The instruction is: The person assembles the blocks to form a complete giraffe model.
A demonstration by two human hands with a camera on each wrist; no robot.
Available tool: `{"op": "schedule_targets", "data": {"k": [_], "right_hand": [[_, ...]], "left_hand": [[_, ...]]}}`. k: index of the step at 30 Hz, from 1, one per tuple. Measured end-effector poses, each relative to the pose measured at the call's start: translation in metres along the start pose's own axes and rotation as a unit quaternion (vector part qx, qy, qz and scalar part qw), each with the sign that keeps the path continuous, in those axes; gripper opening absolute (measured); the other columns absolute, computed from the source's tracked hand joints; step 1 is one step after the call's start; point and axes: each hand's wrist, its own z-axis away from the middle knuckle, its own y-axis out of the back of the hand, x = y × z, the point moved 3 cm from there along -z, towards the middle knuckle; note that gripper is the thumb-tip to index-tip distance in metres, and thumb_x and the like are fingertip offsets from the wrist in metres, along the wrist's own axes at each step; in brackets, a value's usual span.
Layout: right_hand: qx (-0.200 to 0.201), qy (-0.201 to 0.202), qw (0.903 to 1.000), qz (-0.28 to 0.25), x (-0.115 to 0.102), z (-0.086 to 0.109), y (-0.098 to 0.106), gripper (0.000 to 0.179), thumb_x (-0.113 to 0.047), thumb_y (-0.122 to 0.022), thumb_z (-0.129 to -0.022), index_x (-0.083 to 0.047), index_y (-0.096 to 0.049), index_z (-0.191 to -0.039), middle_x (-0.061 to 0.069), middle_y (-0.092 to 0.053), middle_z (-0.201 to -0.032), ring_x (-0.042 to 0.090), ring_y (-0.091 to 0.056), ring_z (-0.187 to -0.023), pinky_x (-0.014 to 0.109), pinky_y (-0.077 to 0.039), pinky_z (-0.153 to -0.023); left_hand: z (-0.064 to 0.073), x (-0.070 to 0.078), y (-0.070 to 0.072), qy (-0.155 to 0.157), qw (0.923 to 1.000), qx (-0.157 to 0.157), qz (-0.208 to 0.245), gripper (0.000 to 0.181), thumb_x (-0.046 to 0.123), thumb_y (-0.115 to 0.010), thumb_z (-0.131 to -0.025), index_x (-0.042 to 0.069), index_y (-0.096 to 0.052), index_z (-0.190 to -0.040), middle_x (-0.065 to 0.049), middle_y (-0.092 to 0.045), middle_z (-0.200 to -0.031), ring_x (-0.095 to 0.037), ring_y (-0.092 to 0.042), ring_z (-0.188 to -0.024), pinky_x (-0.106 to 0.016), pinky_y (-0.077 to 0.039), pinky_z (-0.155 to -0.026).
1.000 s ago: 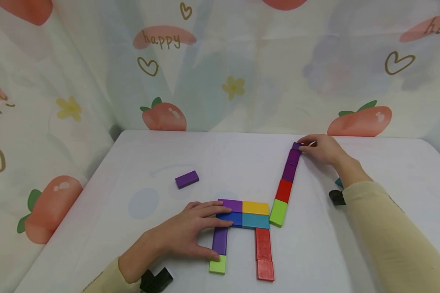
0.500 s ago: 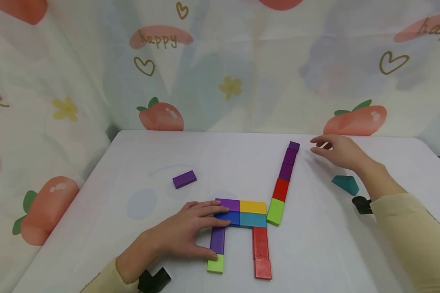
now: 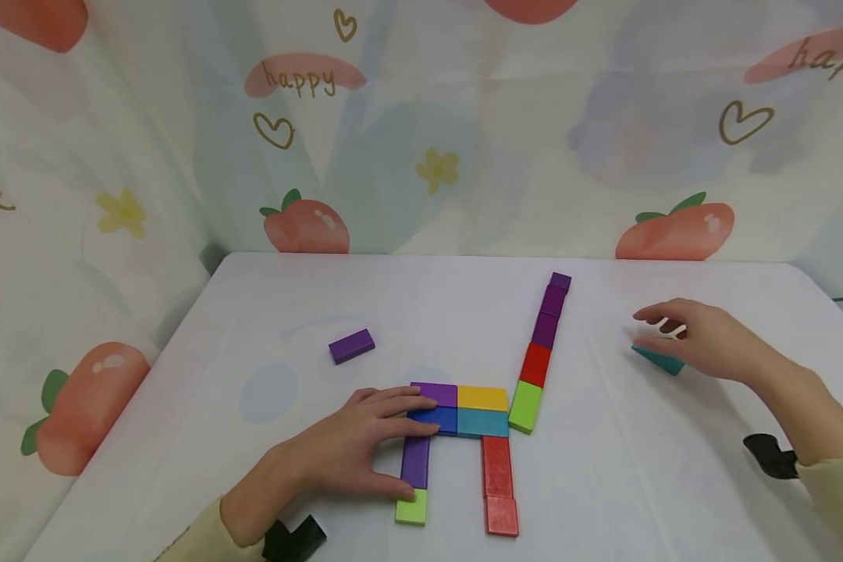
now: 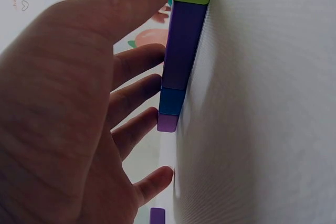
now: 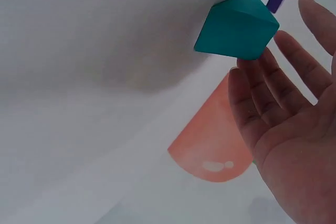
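Note:
My left hand [image 3: 351, 441] rests with spread fingers on the left side of a flat block figure. Its fingertips touch the blue block [image 3: 446, 421] and the purple block [image 3: 441, 394], its thumb the lime block [image 3: 410, 509]; the left wrist view shows these contacts along the block sides. My right hand [image 3: 720, 337] hovers at a teal faceted block [image 5: 236, 27], fingers loosely bent and not closed round it. In the head view that hand partly hides the teal block. Yellow [image 3: 481, 399] and light-blue [image 3: 481, 422] blocks complete the figure's body.
A slanted row of lime [image 3: 526, 407], red [image 3: 535, 364] and purple blocks runs from the figure's right corner toward the back. Two red blocks [image 3: 497, 467] form a leg below. One loose purple block [image 3: 352, 346] lies left on the white table [image 3: 288, 297].
My right hand has let go of the small purple block at the row's far end and moved right and nearer, over the teal block. The left hand stays put.

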Motion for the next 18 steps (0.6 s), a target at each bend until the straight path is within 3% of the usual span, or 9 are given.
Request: {"op": "schedule_targets", "data": {"k": [7,13,15,18], "right_hand": [[0.007,0.017,0.9998,0.002,0.007,0.013,-0.002,0.040,-0.018,-0.083,-0.085,0.004,-0.070,-0.116,0.005,-0.064,-0.099,0.022,-0.059,-0.088,0.023,-0.051,-0.073],[0.009,0.007,0.9995,-0.029,0.010,0.014,-0.003,0.035,-0.020,-0.077,-0.091,-0.002,-0.071,-0.120,0.004,-0.068,-0.105,-0.003,-0.054,-0.086,0.014,-0.047,-0.074],[0.002,0.000,0.9995,-0.031,0.012,0.013,-0.003,0.034,-0.022,-0.073,-0.095,-0.003,-0.070,-0.123,0.006,-0.070,-0.109,-0.001,-0.056,-0.090,0.015,-0.048,-0.075],[-0.005,-0.010,0.9996,-0.024,0.016,0.012,-0.002,0.032,-0.023,-0.067,-0.099,-0.003,-0.069,-0.124,0.012,-0.069,-0.113,0.017,-0.061,-0.101,0.024,-0.051,-0.078]], "left_hand": [[0.000,0.001,0.000,0.002,1.0000,-0.002,-0.002,0.071,0.063,-0.070,-0.086,0.033,-0.053,-0.148,0.015,-0.033,-0.159,-0.013,-0.017,-0.151,-0.054,-0.024,-0.117],[0.000,0.001,0.001,0.007,1.0000,-0.005,-0.004,0.072,0.064,-0.069,-0.086,0.033,-0.053,-0.148,0.015,-0.033,-0.160,-0.014,-0.017,-0.151,-0.055,-0.024,-0.117],[0.000,0.001,0.001,0.007,0.9999,-0.007,-0.004,0.072,0.064,-0.069,-0.086,0.033,-0.053,-0.148,0.014,-0.033,-0.160,-0.014,-0.017,-0.151,-0.054,-0.023,-0.117],[0.000,0.000,0.001,0.007,0.9999,-0.008,-0.001,0.071,0.063,-0.069,-0.086,0.032,-0.053,-0.148,0.014,-0.033,-0.160,-0.015,-0.018,-0.151,-0.054,-0.022,-0.117]]}}
